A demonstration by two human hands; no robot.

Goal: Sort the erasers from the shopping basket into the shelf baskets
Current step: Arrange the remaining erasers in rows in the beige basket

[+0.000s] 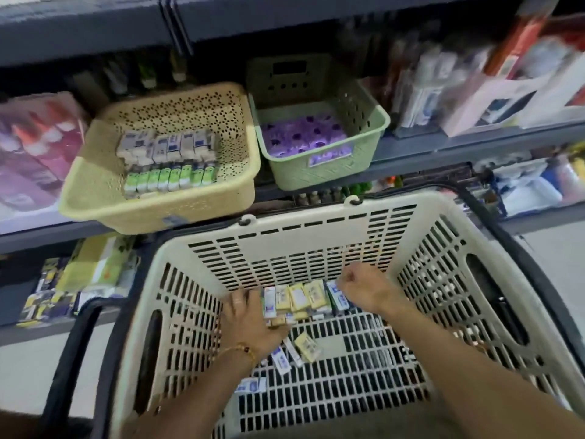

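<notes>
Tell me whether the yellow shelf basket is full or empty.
Partly filled: the yellow shelf basket holds two rows of erasers against its left side; its right side is bare.

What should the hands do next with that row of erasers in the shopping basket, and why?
Probably lift the row out. The left hand and right hand bracket the row of erasers on the shopping basket floor, and the yellow shelf basket above already holds similar packs with room beside them.

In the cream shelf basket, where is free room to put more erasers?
In the cream shelf basket, bare floor lies right of the eraser rows, toward the perforated right wall, and along the back wall. The left middle is crowded.
</notes>
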